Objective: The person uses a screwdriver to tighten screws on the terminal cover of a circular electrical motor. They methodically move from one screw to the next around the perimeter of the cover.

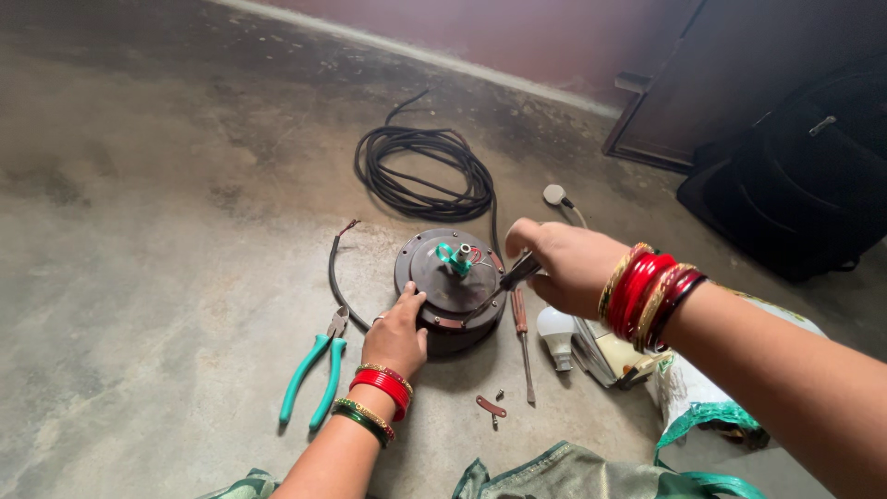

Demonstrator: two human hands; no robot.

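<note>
Centre of the frame, a round dark motor housing sits flat on the concrete floor, and both hands are on the job. The left hand presses down on the housing's near-left rim, fingers spread flat over the edge, gripping nothing, just pinning it. The right hand comes in from the right, closed around the handle of a tool whose tip angles down onto the housing's right side. That housing looks heavy and rigid, metal, unlikely to slide, best steadied by the rim as it is now; the green wires sprouting from its middle look thin and easy to snag, so keep off them. Lower left, green-handled pliers lie near the left wrist. A screwdriver and a white bulb rest just right of the housing, the bulb fragile. A black cable coil lies beyond, upper centre.
</note>
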